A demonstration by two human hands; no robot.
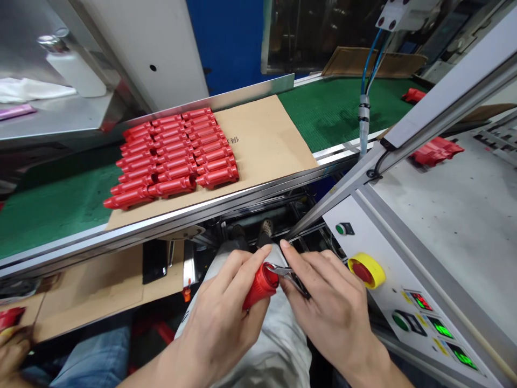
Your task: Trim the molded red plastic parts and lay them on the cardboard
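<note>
My left hand [224, 312] is closed around a red ribbed plastic part [260, 284], held over my lap. My right hand [327, 299] grips a small pair of metal cutters [287, 275] whose tip touches the end of that red part. Further up, several matching red parts [173, 156] lie in neat rows on a cardboard sheet [266, 140] that rests on the green conveyor belt [52, 205].
A machine panel at the right carries a red emergency stop button [364, 271], a green button [341, 228] and lit switches [440, 327]. More red parts [434, 151] sit on the grey machine table. Another person's hand [12, 353] holds a red piece at bottom left. A dark phone [154, 260] lies on the lower cardboard.
</note>
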